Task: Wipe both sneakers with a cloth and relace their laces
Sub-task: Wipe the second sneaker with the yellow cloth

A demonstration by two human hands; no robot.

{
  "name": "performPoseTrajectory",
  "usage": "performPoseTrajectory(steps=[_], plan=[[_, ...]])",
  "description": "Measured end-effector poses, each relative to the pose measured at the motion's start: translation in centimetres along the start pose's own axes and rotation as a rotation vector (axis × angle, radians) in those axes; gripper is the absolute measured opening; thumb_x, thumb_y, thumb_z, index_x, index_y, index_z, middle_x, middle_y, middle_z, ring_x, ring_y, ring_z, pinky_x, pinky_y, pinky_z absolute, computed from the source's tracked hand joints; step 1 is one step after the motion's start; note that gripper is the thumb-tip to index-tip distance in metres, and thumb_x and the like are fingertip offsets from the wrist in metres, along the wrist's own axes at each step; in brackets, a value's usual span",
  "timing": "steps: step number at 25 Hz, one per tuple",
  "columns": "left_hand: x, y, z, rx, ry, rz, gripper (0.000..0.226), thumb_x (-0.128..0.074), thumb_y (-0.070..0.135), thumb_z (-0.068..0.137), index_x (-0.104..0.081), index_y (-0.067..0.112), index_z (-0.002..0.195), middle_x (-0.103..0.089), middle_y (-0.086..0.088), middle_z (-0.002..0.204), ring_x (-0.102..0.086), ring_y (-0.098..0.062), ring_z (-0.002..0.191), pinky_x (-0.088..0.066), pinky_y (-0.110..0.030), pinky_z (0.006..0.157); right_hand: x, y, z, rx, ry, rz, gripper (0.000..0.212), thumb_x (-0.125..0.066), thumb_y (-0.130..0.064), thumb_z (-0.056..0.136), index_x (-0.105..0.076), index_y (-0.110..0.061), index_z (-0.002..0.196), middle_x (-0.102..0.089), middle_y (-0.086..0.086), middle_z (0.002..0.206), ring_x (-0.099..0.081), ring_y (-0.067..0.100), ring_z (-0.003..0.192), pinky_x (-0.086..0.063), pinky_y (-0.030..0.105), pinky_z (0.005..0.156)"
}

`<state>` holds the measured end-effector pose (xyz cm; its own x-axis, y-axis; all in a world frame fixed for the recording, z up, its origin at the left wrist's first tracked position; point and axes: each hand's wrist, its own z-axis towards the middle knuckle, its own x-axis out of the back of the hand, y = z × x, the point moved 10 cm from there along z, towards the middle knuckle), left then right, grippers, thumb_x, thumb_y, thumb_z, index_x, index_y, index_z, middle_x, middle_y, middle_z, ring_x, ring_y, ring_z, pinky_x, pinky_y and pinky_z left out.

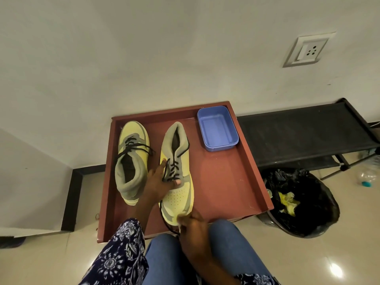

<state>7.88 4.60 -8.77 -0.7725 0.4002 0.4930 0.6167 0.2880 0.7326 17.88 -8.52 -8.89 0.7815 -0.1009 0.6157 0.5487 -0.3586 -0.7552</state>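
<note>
Presently — left hand [159, 183]: spread flat over the lacing of the near shoe [177, 173], fingers splayed, pressing rather than gripping; nothing enclosed.
Right hand [192, 224]: at the shoe's toe, near edge of the tray [255, 169], fingers curled; a pale scrap shows at the fingertips, possibly the cloth, too little visible to be sure. Whether it grips cannot be told.
Near shoe: yellow and grey, toe toward the person, heel far. Its lace [171, 168] is black, threaded through the lower eyelets, with one end trailing off past the toe under the right hand.
Far-left shoe [131, 161]: same pair, turned the other way, toe far, laces loose across the tongue; just beside the first, apart from it.
Tub [217, 128]: blue, far right corner of the tray, contents not discernible.
Bin bag [298, 202]: black, on the floor right of the tray.
Step judged — wiping the toe of the near shoe while steadied. Next calls for working round the sides, then treating the second shoe and relacing both.
</note>
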Motion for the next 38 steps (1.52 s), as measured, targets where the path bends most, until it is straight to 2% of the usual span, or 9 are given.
performPoseTrajectory(steps=[3, 5, 10, 22, 25, 28, 32, 35, 38], plan=[[-0.1, 0.2, -0.3, -0.003, -0.01, -0.018, 0.087, -0.073, 0.028, 0.077, -0.02, 0.029, 0.146, -0.03, -0.007, 0.138, -0.032, -0.026, 0.132, -0.032, -0.04, 0.107, -0.2, -0.2, -0.3, 0.024, -0.021, 0.01, 0.026, -0.056, -0.002, 0.081, -0.07, -0.012, 0.1, -0.067, -0.001, 0.111, -0.06, 0.017, 0.105, -0.042, 0.011, 0.088], [-0.1, 0.3, -0.3, -0.008, -0.013, -0.021, 0.087, -0.073, 0.027, 0.077, -0.02, 0.029, 0.146, -0.031, -0.007, 0.135, -0.033, -0.026, 0.13, -0.032, -0.038, 0.106, 0.7, 0.4, -0.2, -0.009, 0.036, 0.055, 0.024, -0.057, -0.006, 0.081, -0.073, -0.009, 0.098, -0.067, 0.003, 0.11, -0.062, 0.016, 0.102, -0.038, 0.006, 0.084], [-0.2, 0.0, -0.1, -0.013, -0.02, -0.02, 0.087, -0.073, 0.026, 0.077, -0.02, 0.03, 0.146, -0.033, -0.008, 0.132, -0.035, -0.027, 0.129, -0.032, -0.039, 0.107, 1.5, 3.6, 1.3, -0.344, 0.102, 0.346, 0.022, -0.059, 0.001, 0.082, -0.072, -0.009, 0.098, -0.072, 0.005, 0.1, -0.066, 0.017, 0.088, -0.054, 0.026, 0.083], [0.0, 0.4, -0.3, -0.039, 0.005, 0.002, 0.086, -0.071, 0.027, 0.078, -0.018, 0.029, 0.146, -0.034, -0.009, 0.131, -0.036, -0.026, 0.127, -0.032, -0.033, 0.102, 3.7, 1.3, 9.8, -0.257, 0.098, 0.264, 0.032, -0.053, 0.006, 0.081, -0.073, -0.013, 0.097, -0.073, 0.004, 0.098, -0.065, 0.017, 0.091, -0.053, 0.033, 0.089], [0.0, 0.4, -0.3, -0.027, 0.003, -0.007, 0.086, -0.071, 0.026, 0.079, -0.017, 0.03, 0.146, -0.032, -0.008, 0.133, -0.035, -0.026, 0.128, -0.031, -0.033, 0.103, 3.5, 1.0, 7.9, -0.206, 0.112, 0.208, 0.031, -0.052, 0.005, 0.084, -0.069, -0.007, 0.107, -0.07, 0.008, 0.109, -0.064, 0.021, 0.102, -0.046, 0.024, 0.095], [-0.2, 0.5, -0.4, -0.017, -0.007, -0.008, 0.085, -0.07, 0.026, 0.08, -0.016, 0.03, 0.146, -0.03, -0.009, 0.135, -0.034, -0.027, 0.129, -0.031, -0.034, 0.105, 2.4, 1.6, 4.4, -0.201, 0.118, 0.162, 0.031, -0.05, 0.004, 0.086, -0.065, -0.004, 0.112, -0.063, 0.01, 0.112, -0.058, 0.024, 0.107, -0.041, 0.021, 0.089], [-0.2, 0.7, -0.5, -0.031, -0.018, 0.006, 0.086, -0.069, 0.027, 0.081, -0.014, 0.028, 0.147, -0.029, -0.009, 0.137, -0.031, -0.026, 0.131, -0.029, -0.034, 0.106, 0.7, 2.7, 1.0, -0.265, 0.116, 0.228, 0.018, -0.05, 0.006, 0.088, -0.061, -0.004, 0.098, -0.059, 0.001, 0.092, -0.057, 0.014, 0.088, -0.045, 0.004, 0.071], [-0.2, 0.7, -0.6, -0.027, -0.021, 0.01, 0.086, -0.069, 0.027, 0.081, -0.014, 0.028, 0.147, -0.028, -0.009, 0.137, -0.031, -0.026, 0.132, -0.029, -0.035, 0.106, 0.6, 3.8, 1.1, -0.314, 0.144, 0.355, 0.028, -0.053, 0.008, 0.086, -0.068, -0.009, 0.102, -0.06, -0.003, 0.102, -0.056, 0.01, 0.092, -0.049, 0.02, 0.089], [-0.2, 0.7, -0.6, -0.023, -0.021, 0.014, 0.086, -0.069, 0.026, 0.081, -0.015, 0.028, 0.147, -0.03, -0.009, 0.135, -0.034, -0.027, 0.129, -0.031, -0.034, 0.105, 0.9, 4.5, 1.7, -0.365, 0.153, 0.441, 0.029, -0.057, 0.005, 0.084, -0.07, -0.013, 0.102, -0.065, -0.004, 0.101, -0.061, 0.015, 0.096, -0.051, 0.033, 0.093]])
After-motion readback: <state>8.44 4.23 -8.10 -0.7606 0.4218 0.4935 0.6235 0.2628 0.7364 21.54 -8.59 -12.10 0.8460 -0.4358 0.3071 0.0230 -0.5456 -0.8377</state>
